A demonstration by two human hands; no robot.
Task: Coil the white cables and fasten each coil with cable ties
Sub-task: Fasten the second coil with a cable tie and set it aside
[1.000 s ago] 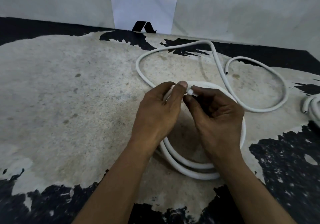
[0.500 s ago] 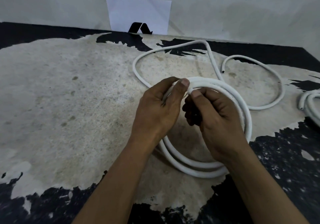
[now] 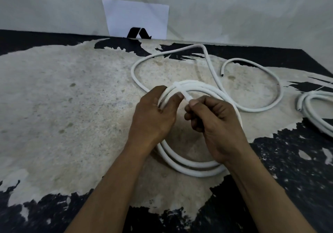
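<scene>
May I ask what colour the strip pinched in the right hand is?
The thin strip is white; the head view shows it.

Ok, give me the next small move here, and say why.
Probably pull the cable tie snug with the right hand: it pinches the tie's end, the tie crosses the coil, and the left hand grips the loops together.

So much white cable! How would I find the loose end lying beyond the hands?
Start at the white paper propped at the back, then go right and nearer across the worn surface. The loose end tips a single hooked strand and shows a dark cut face. The other cut end, far right, belongs to a bundled coil.
</scene>
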